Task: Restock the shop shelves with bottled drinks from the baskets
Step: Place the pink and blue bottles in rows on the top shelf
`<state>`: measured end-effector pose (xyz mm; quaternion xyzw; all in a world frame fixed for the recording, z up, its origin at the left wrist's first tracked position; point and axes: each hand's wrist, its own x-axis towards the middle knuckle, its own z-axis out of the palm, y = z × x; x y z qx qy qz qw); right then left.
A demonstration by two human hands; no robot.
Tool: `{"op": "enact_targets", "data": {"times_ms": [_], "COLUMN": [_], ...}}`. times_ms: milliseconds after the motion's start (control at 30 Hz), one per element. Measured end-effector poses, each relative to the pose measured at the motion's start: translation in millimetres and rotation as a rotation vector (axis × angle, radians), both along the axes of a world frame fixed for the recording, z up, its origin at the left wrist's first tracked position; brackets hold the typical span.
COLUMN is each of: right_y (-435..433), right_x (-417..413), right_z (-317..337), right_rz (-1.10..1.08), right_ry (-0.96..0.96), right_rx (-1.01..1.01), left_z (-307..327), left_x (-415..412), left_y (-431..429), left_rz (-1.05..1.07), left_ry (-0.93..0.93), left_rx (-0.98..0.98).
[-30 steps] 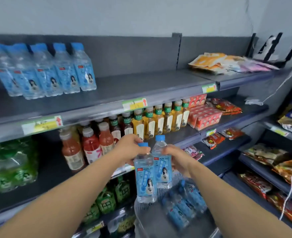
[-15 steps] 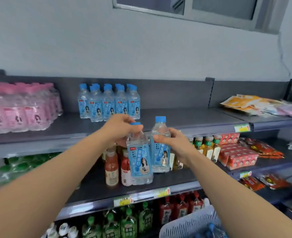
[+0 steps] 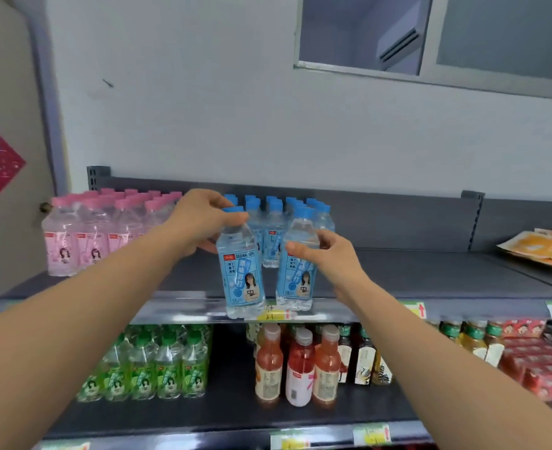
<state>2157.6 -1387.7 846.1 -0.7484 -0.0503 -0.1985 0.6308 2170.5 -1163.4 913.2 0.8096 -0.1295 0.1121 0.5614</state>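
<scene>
Fingers (image 3: pixel 232 218) of left hand (image 3: pixel 203 222) curled over neck and shoulder of left bottle (image 3: pixel 244 277), gripping just under blue cap. Right hand (image 3: pixel 331 259) wrapped round shoulder of right bottle (image 3: pixel 295 284), firm hold. Both bottles upright, side by side, slightly apart, bases at front edge of top shelf (image 3: pixel 414 280); contact with shelf unclear. Just behind: stocked blue-capped bottles (image 3: pixel 273 237). Pink-capped bottles (image 3: pixel 86 238) to left. Green bottles (image 3: pixel 151 365) and juice bottles (image 3: pixel 300 365) on shelf below.
</scene>
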Motion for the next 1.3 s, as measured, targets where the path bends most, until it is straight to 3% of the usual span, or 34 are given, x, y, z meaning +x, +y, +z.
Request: {"op": "enact_targets", "data": {"times_ms": [567, 733, 900, 1300], "right_y": [81.8, 105.4, 125.2, 145.4], "right_x": [115.9, 142.8, 164.5, 192.7], "right_z": [1.8, 5.8, 13.9, 30.3], "right_rz": [-0.024, -0.078, -0.206, -0.271], "right_ry": [0.038, 0.021, -0.009, 0.102], "right_rx": [-0.120, -0.282, -0.585, -0.821], "left_z": [5.7, 9.3, 8.1, -0.1], "left_x": [82.2, 94.7, 98.4, 103.6], "left_y": [62.9, 78.1, 89.4, 105.0], "left_rz": [0.067, 0.072, 0.071, 0.057], "left_ry": [-0.041, -0.036, -0.036, -0.058], "left_rx": [0.070, 0.075, 0.090, 0.110]}}
